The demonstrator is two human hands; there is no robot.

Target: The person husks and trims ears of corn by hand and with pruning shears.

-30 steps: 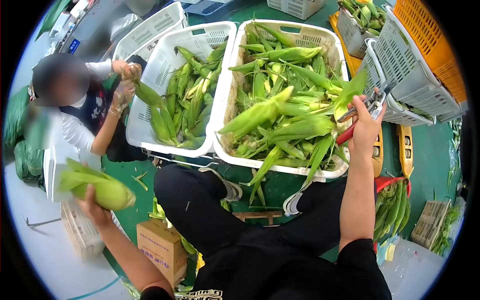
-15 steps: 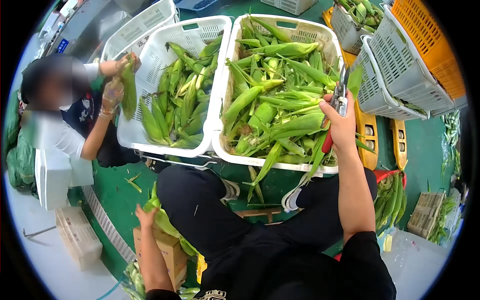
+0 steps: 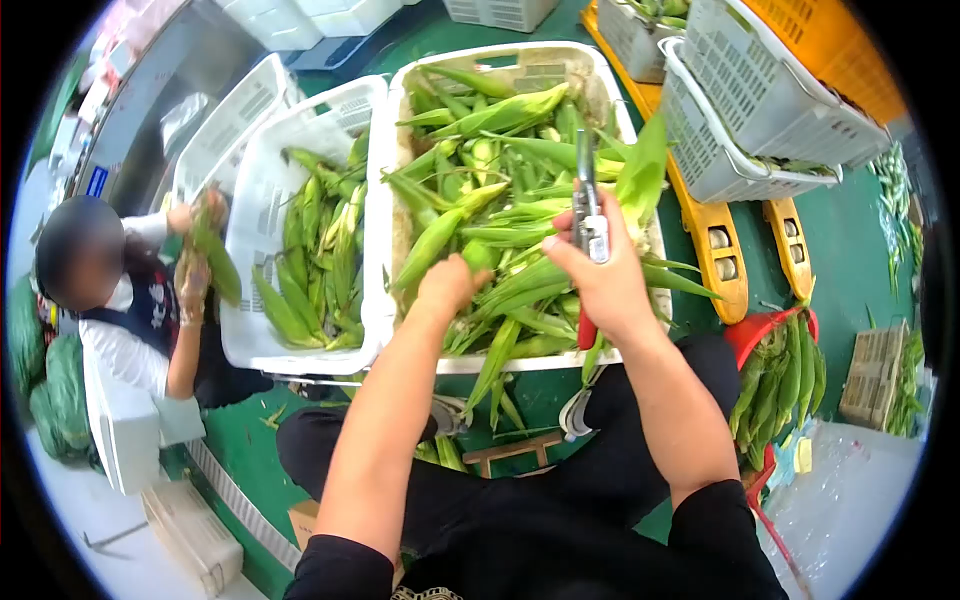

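Left hand (image 3: 448,285) has swung from low at the person's left side, beside the carton, into the dirty white crate (image 3: 450,365). Its fingers curl against a corn ear (image 3: 480,256) amid the heap; cannot tell whether they grip it. Right hand (image 3: 605,285) is nearer the crate's middle, fingers clamped around the shears (image 3: 592,225), blade end pointing away from the body.

Risks, as judged: bare steel sits near the left hand; reaching across could nick a finger. Crossed leaves might snag the ear and drag neighbours along. Smooth husk could slip from a loose hold. Broad leaf (image 3: 645,170) beside the blades may catch in them.

Materials: husks ribbed, papery, tapering to points; leaf wide, thin, almost translucent. Shears hard metal, red handle (image 3: 586,332) slim and smooth. Crate rigid plastic, rounded rim, grimy inside.
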